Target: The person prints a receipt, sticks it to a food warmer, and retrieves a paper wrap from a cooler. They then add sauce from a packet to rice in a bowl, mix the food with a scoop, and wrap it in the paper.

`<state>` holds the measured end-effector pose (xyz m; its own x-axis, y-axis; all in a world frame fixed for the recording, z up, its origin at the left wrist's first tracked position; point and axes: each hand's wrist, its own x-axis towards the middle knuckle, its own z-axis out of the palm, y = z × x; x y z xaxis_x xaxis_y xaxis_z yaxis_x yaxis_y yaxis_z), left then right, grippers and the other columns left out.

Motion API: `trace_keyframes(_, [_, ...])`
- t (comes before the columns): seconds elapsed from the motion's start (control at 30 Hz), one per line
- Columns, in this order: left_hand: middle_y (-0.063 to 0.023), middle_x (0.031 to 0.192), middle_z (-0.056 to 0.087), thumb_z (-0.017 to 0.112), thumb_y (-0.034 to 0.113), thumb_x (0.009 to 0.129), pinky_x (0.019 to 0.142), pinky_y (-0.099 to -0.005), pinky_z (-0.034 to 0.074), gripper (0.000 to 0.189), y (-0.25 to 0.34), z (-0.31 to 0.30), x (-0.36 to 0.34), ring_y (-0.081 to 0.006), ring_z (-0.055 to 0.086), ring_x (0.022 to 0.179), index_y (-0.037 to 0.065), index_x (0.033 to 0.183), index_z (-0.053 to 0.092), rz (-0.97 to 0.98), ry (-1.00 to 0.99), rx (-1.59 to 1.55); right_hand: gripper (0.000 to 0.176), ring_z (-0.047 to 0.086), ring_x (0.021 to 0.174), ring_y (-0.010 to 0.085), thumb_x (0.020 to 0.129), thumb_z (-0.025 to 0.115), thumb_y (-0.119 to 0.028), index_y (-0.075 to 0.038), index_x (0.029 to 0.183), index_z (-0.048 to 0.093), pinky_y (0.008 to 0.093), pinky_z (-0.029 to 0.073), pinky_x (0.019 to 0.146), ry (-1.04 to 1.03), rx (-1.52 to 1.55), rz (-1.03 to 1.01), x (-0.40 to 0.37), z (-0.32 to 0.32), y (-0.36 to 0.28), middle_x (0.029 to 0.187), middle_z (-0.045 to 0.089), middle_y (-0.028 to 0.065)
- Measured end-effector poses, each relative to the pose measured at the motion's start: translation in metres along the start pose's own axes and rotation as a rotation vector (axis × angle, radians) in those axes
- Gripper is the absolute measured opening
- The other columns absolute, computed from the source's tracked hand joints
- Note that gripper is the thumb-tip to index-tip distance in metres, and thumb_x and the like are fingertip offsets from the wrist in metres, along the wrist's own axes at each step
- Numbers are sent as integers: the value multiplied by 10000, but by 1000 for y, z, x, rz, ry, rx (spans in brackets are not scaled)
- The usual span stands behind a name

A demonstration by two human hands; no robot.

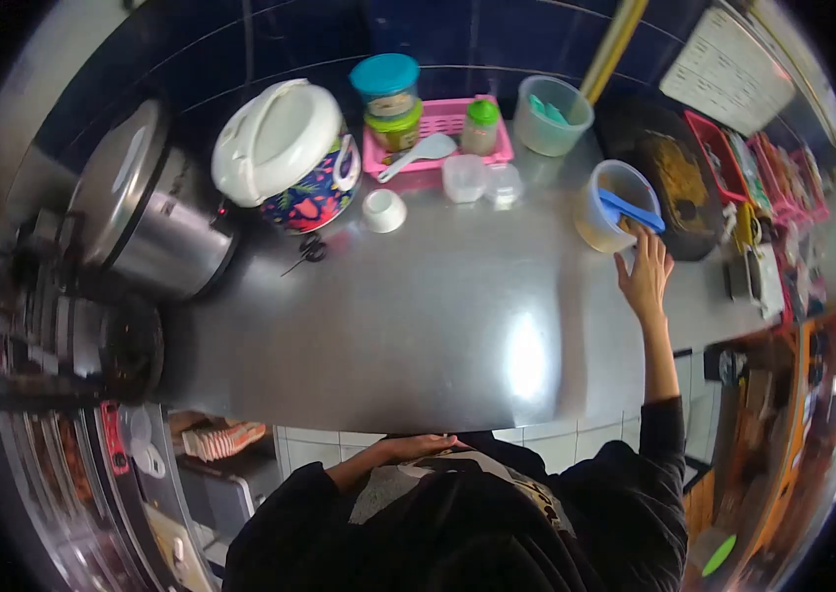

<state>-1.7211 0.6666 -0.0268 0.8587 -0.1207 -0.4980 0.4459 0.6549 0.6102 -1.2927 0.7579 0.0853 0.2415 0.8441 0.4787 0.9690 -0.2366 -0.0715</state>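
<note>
Steel counter (418,316) carried a big metal pot (142,212) at far left, with a rice cooker (285,158) under a white lid beside it and a small white cup (383,210) just to its right. The left hand (418,447) lay flat along the counter's near edge, fingers stretched, holding nothing. Behind stood a pink basket (437,138) of jars. Further right sat a pale bucket (615,202) with a blue scoop (632,210) across its rim. The right hand (647,271) was spread wide and empty, fingertips at the bucket's near side.
</note>
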Motion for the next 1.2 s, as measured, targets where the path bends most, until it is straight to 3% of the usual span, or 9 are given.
trace_keyframes(0.23, [-29, 1227, 521, 366, 449, 983, 989, -292, 328, 494, -93, 22, -13, -123, 432, 1153, 98, 1304, 503, 295, 250, 54, 202, 561, 974, 256, 822, 497, -83, -71, 971, 634, 556, 265, 975, -216, -232, -326, 11, 90, -4, 1003, 623, 95])
trace_keyframes(0.3, [-78, 1266, 519, 428, 403, 977, 1004, -324, 335, 468, -129, 33, -14, -170, 443, 1178, 72, 1299, 505, 236, 343, 44, 188, 561, 970, 239, 780, 521, -65, -77, 932, 632, 533, 271, 965, -380, -83, -257, -11, 46, -74, 1011, 626, 86])
trace_keyframes(0.37, [-32, 1067, 571, 505, 357, 955, 903, -299, 388, 348, -188, 62, -14, -123, 487, 1027, 71, 1143, 570, 406, 511, -71, 152, 558, 968, 246, 766, 543, -65, -74, 898, 619, 531, 254, 981, -221, 218, -498, -66, 58, -136, 981, 625, 93])
trace_keyframes(0.43, [0, 966, 572, 543, 314, 944, 841, -279, 408, 278, -221, 87, -15, -94, 494, 941, 64, 1058, 583, 515, 625, -196, 202, 584, 883, 251, 731, 601, -31, -45, 932, 609, 520, 247, 985, -361, 385, -690, -96, 19, -201, 846, 620, 95])
trace_keyframes(0.67, [27, 878, 558, 584, 219, 920, 757, -254, 422, 179, -336, 109, -51, -59, 483, 836, 41, 938, 567, 847, 1218, -251, 208, 567, 932, 250, 750, 602, -43, -69, 956, 617, 550, 237, 1003, -374, 389, -937, -157, 5, -385, 901, 628, 69])
trace_keyframes(0.93, [-35, 791, 628, 601, 151, 872, 712, -287, 463, 93, -504, 78, -256, -120, 578, 762, 59, 881, 611, 551, 1380, -19, 544, 459, 1197, 275, 829, 622, -141, -107, 1342, 446, 482, 276, 1015, 74, 263, -714, -256, -56, -532, 1282, 515, 106])
trace_keyframes(1.07, [-119, 813, 607, 553, 73, 785, 733, -380, 459, 61, -669, -35, -350, -269, 595, 804, 77, 839, 580, 358, 1695, -133, 507, 473, 1200, 345, 783, 627, -21, -23, 1270, 487, 442, 334, 1026, -417, 661, -733, -403, -24, -631, 1260, 526, 167])
trace_keyframes(1.13, [-139, 945, 586, 595, 139, 815, 729, -412, 457, 216, -708, -105, -410, -318, 571, 872, 73, 1014, 543, 276, 2043, 699, 480, 444, 1210, 368, 782, 610, -22, -4, 1247, 493, 452, 325, 1024, -622, 732, -750, -479, -12, -684, 1268, 507, 187])
trace_keyframes(1.2, [-155, 1117, 561, 561, 245, 896, 884, -380, 445, 321, -719, -150, -458, -335, 553, 1004, 34, 1135, 524, 161, 2086, 698, 476, 456, 1174, 385, 774, 619, -22, -16, 1235, 502, 459, 334, 1006, -779, 872, -686, -545, 4, -731, 1277, 496, 198])
